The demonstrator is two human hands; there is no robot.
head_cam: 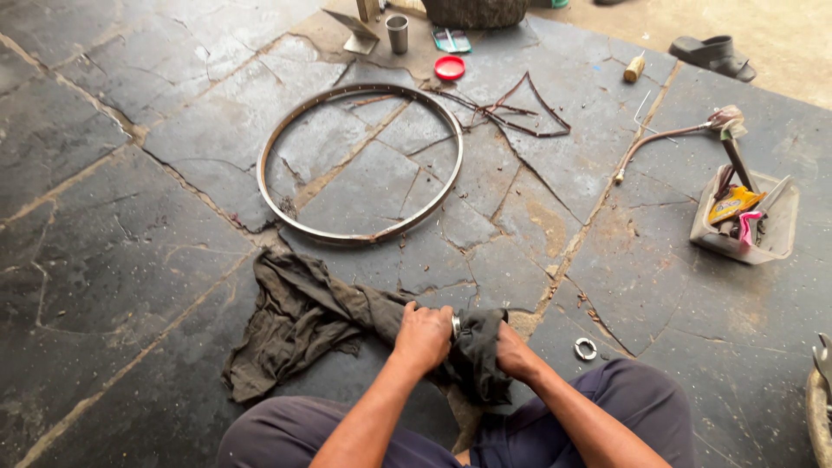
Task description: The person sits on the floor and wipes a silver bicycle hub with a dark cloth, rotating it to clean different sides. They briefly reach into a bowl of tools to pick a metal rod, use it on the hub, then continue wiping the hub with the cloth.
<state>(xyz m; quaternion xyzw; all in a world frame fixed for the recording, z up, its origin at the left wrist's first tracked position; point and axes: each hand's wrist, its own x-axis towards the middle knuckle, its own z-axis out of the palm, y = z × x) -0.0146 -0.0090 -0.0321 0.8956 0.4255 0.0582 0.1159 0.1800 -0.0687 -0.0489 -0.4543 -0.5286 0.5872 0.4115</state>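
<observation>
Between both hands (425,334) (513,351), crumpled dark rag (295,321) wraps shiny metal.

Left hand (423,336) and right hand (513,351) both wrapped in dark matt rag (299,316), woven cloth, grimy and frayed. Shiny metal part (456,325) between them (mostly hidden). Just right of right hand: bright metal ring (586,348). Ahead: dull steel rim (360,163), rust-flecked. Floor (130,199): rough cracked stone.
</observation>
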